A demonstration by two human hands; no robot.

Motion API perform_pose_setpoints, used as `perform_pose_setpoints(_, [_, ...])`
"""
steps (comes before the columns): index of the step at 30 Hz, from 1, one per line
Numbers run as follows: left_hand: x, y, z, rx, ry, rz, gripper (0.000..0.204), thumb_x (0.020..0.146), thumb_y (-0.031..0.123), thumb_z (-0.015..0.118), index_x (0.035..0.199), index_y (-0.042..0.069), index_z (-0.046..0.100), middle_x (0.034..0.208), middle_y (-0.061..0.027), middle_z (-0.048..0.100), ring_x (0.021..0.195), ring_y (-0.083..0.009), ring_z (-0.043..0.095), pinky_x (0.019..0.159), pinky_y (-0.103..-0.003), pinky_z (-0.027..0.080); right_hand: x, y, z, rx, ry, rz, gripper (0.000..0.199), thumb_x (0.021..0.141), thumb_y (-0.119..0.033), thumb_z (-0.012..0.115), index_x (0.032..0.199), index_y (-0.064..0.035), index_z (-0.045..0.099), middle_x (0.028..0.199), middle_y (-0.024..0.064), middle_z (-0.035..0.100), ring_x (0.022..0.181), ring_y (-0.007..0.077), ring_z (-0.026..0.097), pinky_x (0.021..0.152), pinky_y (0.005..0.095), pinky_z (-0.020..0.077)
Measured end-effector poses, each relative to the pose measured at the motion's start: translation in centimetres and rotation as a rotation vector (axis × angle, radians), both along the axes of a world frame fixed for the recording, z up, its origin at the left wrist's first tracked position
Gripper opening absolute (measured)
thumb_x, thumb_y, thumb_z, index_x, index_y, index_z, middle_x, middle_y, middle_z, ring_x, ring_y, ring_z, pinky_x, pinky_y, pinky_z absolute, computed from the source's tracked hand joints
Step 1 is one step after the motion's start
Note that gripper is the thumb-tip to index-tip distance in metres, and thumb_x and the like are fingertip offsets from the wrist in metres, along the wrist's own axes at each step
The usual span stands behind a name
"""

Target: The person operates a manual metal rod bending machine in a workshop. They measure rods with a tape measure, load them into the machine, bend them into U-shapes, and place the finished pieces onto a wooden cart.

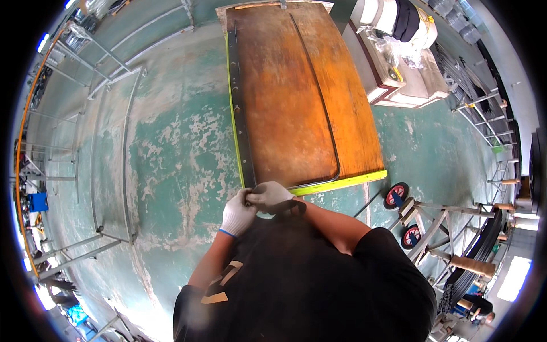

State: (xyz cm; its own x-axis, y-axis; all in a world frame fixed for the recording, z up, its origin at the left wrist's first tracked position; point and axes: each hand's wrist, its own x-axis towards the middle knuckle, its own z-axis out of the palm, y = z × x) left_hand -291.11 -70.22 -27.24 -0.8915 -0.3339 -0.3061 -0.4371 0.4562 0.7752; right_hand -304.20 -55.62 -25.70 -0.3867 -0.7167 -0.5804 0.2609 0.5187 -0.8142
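Both hands wear white knit gloves and meet at the near left corner of a worn orange-brown wooden table. The fingers of my left hand are closed in a pinch, tip to tip with my right hand, which is closed as well. A small dark piece shows between them, seemingly the end of a thin black strip. That strip runs down the tabletop, curves at the near right and leads left to my right hand. A flat black bar with holes lies along the table's left edge.
Yellow-green edging lines the table's near and left sides. At the right are a wheeled metal frame with red-hubbed wheels and a pale couch-like piece with wrapped rolls. Metal racks stand left on the scuffed green floor.
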Motion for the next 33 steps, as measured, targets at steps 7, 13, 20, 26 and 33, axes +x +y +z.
perform_pose_setpoints(7, [2.9,-11.5,-2.3,0.104,-0.128,-0.213,0.046,0.097,0.030,0.080,0.133,0.003,0.071,0.117,-0.0228,0.079,0.110,-0.0337,0.078,0.096,-0.043,0.061,3.4,-9.3,-9.1,0.110,0.156,0.083,0.042,0.081,-0.035,0.095,0.097,-0.0004,0.078,0.085,0.0108,0.076,0.080,0.0205,0.071,0.073,0.0382,0.0569])
perform_pose_setpoints(13, [9.2,-29.8,-0.9,0.056,-0.349,-0.034,0.040,0.104,0.035,0.076,0.115,-0.003,0.079,0.102,-0.0166,0.082,0.095,-0.0188,0.077,0.087,-0.036,0.059,-1.7,-16.1,2.3,0.037,0.098,-0.724,0.030,0.097,-0.021,0.082,0.114,0.0025,0.077,0.094,0.0108,0.079,0.081,0.0184,0.072,0.073,0.0352,0.0593])
perform_pose_setpoints(20, [12.0,-46.6,-2.1,0.021,-0.373,0.024,0.039,0.104,0.032,0.079,0.112,-0.006,0.079,0.095,-0.0155,0.081,0.086,-0.0188,0.072,0.082,-0.035,0.056,-18.7,-7.7,4.8,-0.177,0.458,-1.336,0.033,0.101,-0.022,0.082,0.119,0.0045,0.074,0.090,0.0086,0.075,0.070,0.0182,0.066,0.063,0.0352,0.0584])
perform_pose_setpoints(26, [2.9,-52.8,-0.7,-0.017,-0.338,-0.011,0.038,0.102,0.030,0.081,0.111,-0.006,0.079,0.093,-0.0147,0.080,0.085,-0.0174,0.071,0.081,-0.035,0.056,-27.1,-8.5,4.4,-0.300,0.452,-1.684,0.034,0.108,-0.031,0.075,0.119,0.0003,0.073,0.091,0.0093,0.076,0.072,0.0180,0.071,0.065,0.0342,0.0601])
perform_pose_setpoints(33, [-15.6,-60.7,-2.0,-0.154,-0.177,0.081,0.036,0.104,0.030,0.080,0.107,-0.006,0.079,0.087,-0.0112,0.079,0.080,-0.0155,0.069,0.077,-0.035,0.056,-38.6,-14.7,-3.7,0.398,1.199,-1.498,0.042,0.099,-0.034,0.081,0.124,-0.0008,0.076,0.102,0.0135,0.083,0.093,0.0268,0.080,0.088,0.0381,0.0620])
